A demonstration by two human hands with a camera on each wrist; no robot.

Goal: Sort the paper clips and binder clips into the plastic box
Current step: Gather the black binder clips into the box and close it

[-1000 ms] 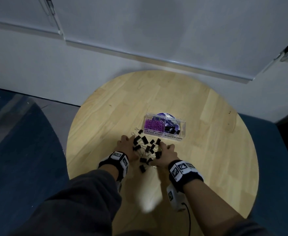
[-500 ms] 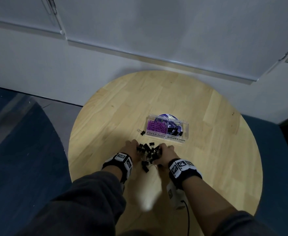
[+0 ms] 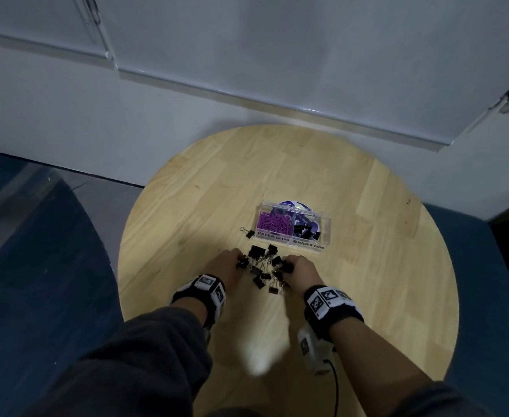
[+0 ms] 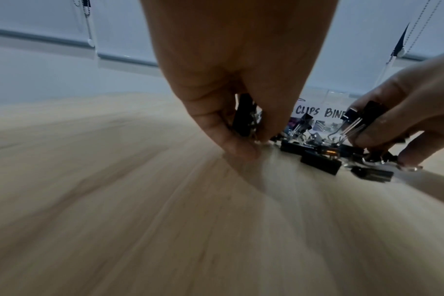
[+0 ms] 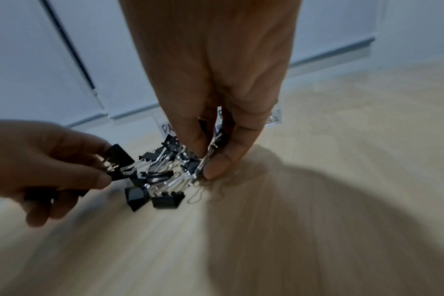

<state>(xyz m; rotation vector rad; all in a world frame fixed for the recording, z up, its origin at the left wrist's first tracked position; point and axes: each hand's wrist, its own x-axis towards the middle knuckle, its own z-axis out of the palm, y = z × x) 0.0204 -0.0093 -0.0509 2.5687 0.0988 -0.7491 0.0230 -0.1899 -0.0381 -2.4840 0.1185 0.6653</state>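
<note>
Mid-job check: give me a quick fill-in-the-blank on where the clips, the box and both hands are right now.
1. The purple paper clips fill the box compartment labelled ____.
2. The pile of black binder clips lies on the round table between the left hand and the ____ hand.
3. One lone binder clip lies just outside the plastic box, next to its ____ compartment.
4. Both hands pinch ____ clips.

Missing words: paper clips; right; paper clips; binder
</note>
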